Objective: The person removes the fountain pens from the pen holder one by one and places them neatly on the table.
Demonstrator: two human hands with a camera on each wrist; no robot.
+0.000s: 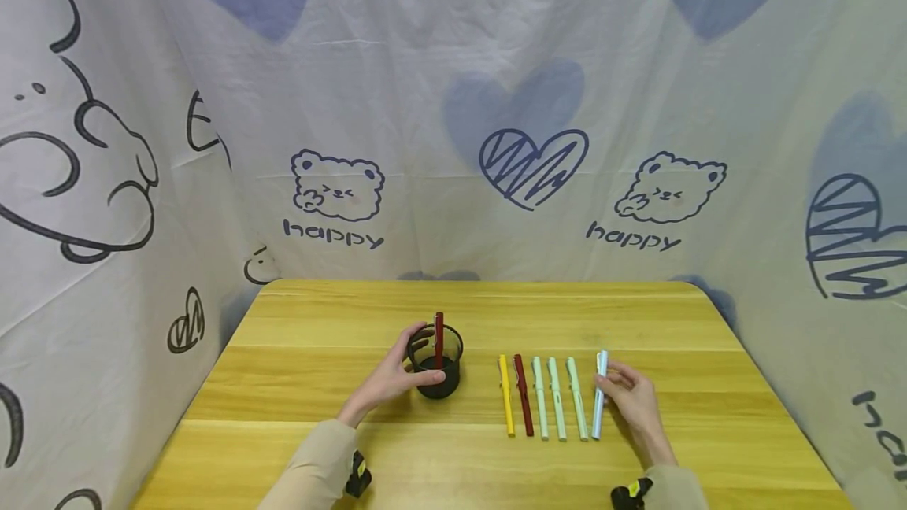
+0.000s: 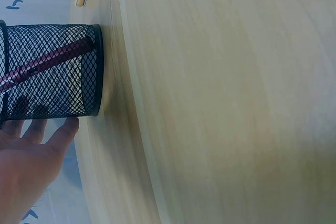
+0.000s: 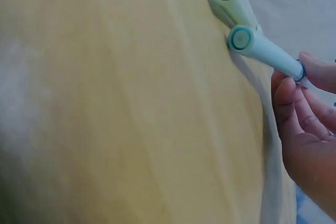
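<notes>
A black mesh pen holder (image 1: 438, 389) stands upright on the table, left of the row of pens. My left hand (image 1: 390, 380) grips its side, thumb at the near side and fingers round the back. Inside it a dark red pen (image 1: 438, 337) leans, its upper end above the rim; its lower end shows through the mesh in the left wrist view. With thumb and fingertips, my right hand (image 1: 635, 401) pinches the upper part of a light blue pen (image 1: 598, 412) at the row's right end. In the right wrist view, that pen's round end (image 3: 241, 39) faces the camera.
Left of the light blue pen lie a yellow pen (image 1: 506, 400), another dark red pen (image 1: 523, 398) and three pale green pens (image 1: 557, 401), side by side. A printed cloth (image 1: 425, 203) hangs behind the wooden table (image 1: 319, 313) and along its sides.
</notes>
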